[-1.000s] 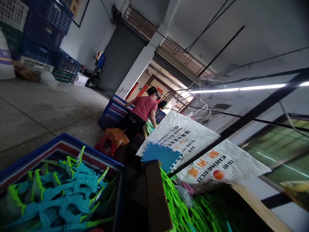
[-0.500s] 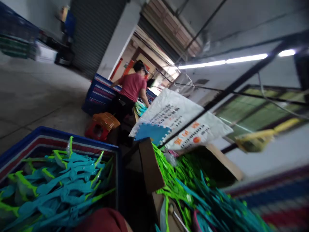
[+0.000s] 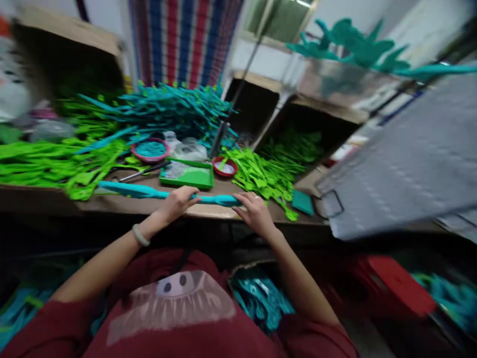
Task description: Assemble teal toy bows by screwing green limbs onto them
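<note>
A long, narrow teal plastic piece (image 3: 130,189) lies level along the front edge of the workbench (image 3: 208,212), and both hands hold it. My left hand (image 3: 181,203) is closed around its middle, with a pale bangle on the wrist. At its right end, my right hand (image 3: 255,211) pinches it between thumb and fingers. Just beyond the hands sits a green tray (image 3: 201,176) with small pale parts in it. A screwdriver-like tool (image 3: 143,172) rests left of the tray. Motion blur hides the piece's fine detail.
Bright green plastic pieces (image 3: 33,161) are heaped at left, with more green pieces (image 3: 261,174) at right. Behind lies a teal pile (image 3: 167,109). A pink bowl (image 3: 150,150) and a red bowl (image 3: 224,167) flank the tray. A grey panel (image 3: 402,159) juts in at right.
The view has swung from the floor, a crate and a co-worker to the workbench. Both my hands now show, holding the teal piece; neither was visible before.
</note>
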Demonstrator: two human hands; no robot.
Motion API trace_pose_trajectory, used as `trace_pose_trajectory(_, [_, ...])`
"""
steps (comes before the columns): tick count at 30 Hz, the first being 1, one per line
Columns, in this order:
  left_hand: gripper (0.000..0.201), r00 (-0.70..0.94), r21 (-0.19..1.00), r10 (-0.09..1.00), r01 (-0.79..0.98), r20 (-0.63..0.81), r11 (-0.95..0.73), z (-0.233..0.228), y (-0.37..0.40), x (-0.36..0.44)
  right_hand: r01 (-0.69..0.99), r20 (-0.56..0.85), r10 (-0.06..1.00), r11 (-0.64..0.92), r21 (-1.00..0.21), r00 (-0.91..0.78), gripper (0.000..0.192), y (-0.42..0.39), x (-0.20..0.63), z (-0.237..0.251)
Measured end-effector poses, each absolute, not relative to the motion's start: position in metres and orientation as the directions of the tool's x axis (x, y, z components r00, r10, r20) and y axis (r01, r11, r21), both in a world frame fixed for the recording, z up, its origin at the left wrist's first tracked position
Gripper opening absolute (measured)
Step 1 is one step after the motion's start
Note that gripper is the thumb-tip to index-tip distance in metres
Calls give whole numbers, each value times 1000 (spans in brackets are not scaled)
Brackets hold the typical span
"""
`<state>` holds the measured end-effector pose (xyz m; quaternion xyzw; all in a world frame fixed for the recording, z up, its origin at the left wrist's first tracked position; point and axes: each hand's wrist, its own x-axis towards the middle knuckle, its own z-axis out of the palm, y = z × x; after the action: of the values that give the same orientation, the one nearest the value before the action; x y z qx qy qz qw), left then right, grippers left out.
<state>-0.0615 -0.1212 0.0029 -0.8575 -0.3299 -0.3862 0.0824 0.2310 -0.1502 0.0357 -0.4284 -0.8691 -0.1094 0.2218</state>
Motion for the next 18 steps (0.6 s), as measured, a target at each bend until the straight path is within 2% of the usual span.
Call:
trace_pose_trajectory(4, [27,448,233,532,565,719,-791,-1,-111,-63,836,478,760,542,-91,-441,31,-139,232,37])
trace_pose_trajectory(9, [27,408,292,580,578,705,-762,-2,-112,-61,731,539,767,582,-356,-348,36,-134,250,34])
trace_pose_trajectory(12, [27,408,282,597,608,691,-742,-3,-113,-60,674,527,754,626,-392,-392,28,-126,265,28])
trace_pose_trajectory(15, [26,421,249,597,634,683,-732,3,-114,-56,630,518,736,660,-408,-436,33,-119,273,23])
trace_pose_trajectory(18, [26,437,181,534,626,724,-759,22,-114,-50,616,550,736,656,-435,-395,35,-124,276,30])
